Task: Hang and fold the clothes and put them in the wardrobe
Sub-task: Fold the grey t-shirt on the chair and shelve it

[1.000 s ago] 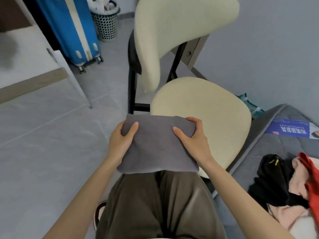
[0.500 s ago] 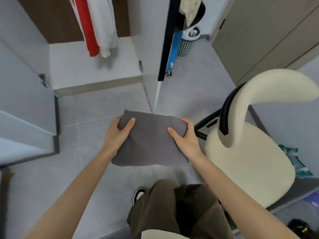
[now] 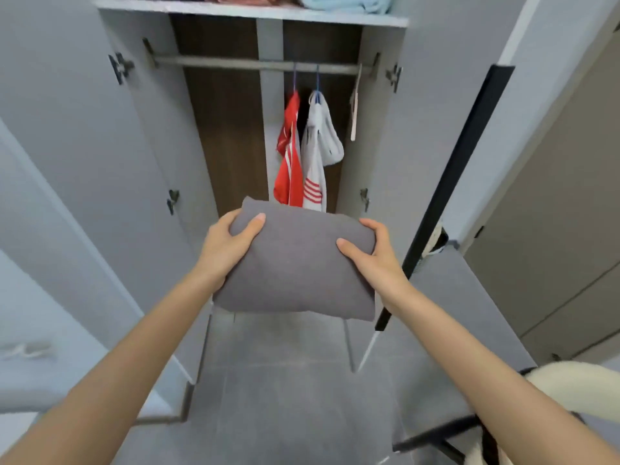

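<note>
A folded grey garment (image 3: 298, 263) is held up in front of the open wardrobe (image 3: 231, 135). My left hand (image 3: 224, 250) grips its left edge, thumb on top. My right hand (image 3: 375, 260) grips its right edge the same way. Inside the wardrobe a red garment (image 3: 288, 162) and a grey-white garment (image 3: 318, 149) hang from the rail (image 3: 255, 64). Folded clothes, among them a light blue one (image 3: 349, 2), lie on the top shelf (image 3: 248, 12).
Both wardrobe doors stand open, the left door (image 3: 50, 229) and the right door (image 3: 469, 156) with its dark edge. A cream chair (image 3: 577, 387) is at the lower right. Grey tiled floor (image 3: 295, 397) lies below.
I have turned from the chair to face the wardrobe and raised the folded grey garment toward it. Both hands keep the same grip.
</note>
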Motion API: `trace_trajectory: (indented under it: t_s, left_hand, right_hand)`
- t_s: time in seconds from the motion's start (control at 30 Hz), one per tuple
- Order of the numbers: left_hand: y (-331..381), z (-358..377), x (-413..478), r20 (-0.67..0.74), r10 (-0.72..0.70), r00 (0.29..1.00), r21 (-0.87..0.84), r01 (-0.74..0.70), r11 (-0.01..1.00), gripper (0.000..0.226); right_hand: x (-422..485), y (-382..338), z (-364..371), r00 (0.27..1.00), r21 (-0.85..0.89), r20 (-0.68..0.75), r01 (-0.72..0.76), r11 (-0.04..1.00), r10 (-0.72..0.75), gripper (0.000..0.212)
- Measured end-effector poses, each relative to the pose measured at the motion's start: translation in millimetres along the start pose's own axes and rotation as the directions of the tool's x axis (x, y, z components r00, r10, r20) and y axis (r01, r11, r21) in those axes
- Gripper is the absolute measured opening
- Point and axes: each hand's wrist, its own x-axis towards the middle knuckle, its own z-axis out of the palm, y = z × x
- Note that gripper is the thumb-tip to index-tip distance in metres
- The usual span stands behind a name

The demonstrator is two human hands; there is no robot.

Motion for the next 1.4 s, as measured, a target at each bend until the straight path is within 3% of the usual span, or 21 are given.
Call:
trace_trajectory:
  t_s: [0.27,0.4,0.53,0.77,0.9,0.97,1.2,1.4]
  left_hand:
    - [138.2,-54.2,110.0,-0.061,0.235,0.97,-0.012,-0.237,0.972,0.048]
    - [185.4,-61.7,170.7,-0.071,0.334,0.94,-0.03,-0.337,0.941,0.029]
    - [229.6,-69.6,242.5,-0.086,0.388,0.918,-0.043,-0.392,0.919,0.036]
    - [276.0,-103.9,356.9,-0.148,0.366,0.919,-0.064,-0.378,0.924,0.031]
    - [285.8,-136.8,413.4,-0.187,0.307,0.933,-0.129,-0.334,0.934,0.049]
    - [286.2,-154.8,439.8,-0.214,0.267,0.94,-0.152,-0.302,0.941,0.047]
    - [288.6,-213.7,536.3,-0.321,0.245,0.915,-0.298,-0.343,0.891,0.05]
    - [281.8,-231.6,601.5,-0.33,0.157,0.931,-0.421,-0.295,0.858,0.057]
  right_hand:
    - [115.0,-133.7,16.2,0.958,0.016,-0.018,0.287,0.958,-0.287,0.049]
    - [177.3,-178.2,20.3,0.914,0.047,-0.076,0.404,0.914,-0.4,0.048]
    - [247.4,-221.1,29.5,0.879,0.093,-0.122,0.472,0.877,-0.46,0.047]
    - [365.4,-284.8,68.9,0.829,0.028,-0.137,0.551,0.834,-0.543,0.05]
    - [436.9,-328.3,105.8,0.788,-0.062,-0.105,0.604,0.795,-0.607,0.051]
    - [472.0,-352.0,129.5,0.77,-0.085,-0.051,0.631,0.771,-0.635,0.047]
    - [585.4,-424.9,216.8,0.613,-0.278,0.057,0.768,0.578,-0.788,0.045]
    - [674.0,-473.2,282.3,0.617,-0.442,0.192,0.748,0.494,-0.763,0.044]
